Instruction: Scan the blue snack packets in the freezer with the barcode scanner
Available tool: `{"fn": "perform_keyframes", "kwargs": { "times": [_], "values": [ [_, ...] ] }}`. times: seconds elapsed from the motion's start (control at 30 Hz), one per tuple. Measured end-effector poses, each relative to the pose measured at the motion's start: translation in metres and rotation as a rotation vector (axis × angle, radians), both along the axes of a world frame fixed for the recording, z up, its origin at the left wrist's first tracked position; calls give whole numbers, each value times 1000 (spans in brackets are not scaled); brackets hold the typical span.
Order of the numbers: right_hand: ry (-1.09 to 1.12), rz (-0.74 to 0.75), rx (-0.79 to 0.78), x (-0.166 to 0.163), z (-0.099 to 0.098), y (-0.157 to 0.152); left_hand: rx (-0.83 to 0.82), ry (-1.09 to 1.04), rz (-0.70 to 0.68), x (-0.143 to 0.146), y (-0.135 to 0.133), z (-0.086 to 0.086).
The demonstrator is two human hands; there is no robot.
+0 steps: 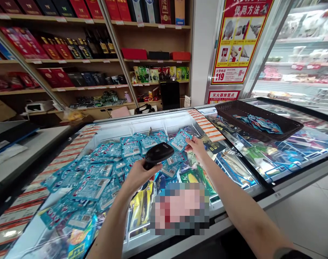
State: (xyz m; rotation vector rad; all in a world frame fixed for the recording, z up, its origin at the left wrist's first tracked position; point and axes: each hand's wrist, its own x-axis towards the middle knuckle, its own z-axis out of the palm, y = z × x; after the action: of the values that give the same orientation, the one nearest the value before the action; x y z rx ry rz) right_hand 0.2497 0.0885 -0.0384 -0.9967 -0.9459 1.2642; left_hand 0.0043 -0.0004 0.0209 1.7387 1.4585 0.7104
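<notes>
My left hand [142,172] is wrapped round the grip of a black handheld barcode scanner [158,152], whose head points right. Pinched by its right edge, a blue ice-pop packet [180,139] with a white barcode label is in my right hand [196,148]. The packet hangs just right of the scanner, over the open chest freezer [112,126]. Below and left of both hands lies a heap of similar blue packets [99,185]. Yellow and green packets [193,177] lie under my right hand.
A dark brown basket [225,108] holding several blue packets [260,122] rests on the freezer's right side. Sliding-glass frame edges [244,162] run along the freezer. A counter [45,142] stands at left; shelves [153,61] of boxes stand behind. A blurred patch hides part of the front.
</notes>
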Motion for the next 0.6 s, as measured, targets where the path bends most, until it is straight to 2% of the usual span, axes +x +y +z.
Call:
{"fn": "perform_keyframes", "kwargs": {
  "times": [0.43,0.6],
  "values": [
    [-13,10,26,-11,1,-7,29,63,-52,7,1,-2],
    [-36,10,51,-9,1,-8,37,111,-3,10,0,0]
  ]
}}
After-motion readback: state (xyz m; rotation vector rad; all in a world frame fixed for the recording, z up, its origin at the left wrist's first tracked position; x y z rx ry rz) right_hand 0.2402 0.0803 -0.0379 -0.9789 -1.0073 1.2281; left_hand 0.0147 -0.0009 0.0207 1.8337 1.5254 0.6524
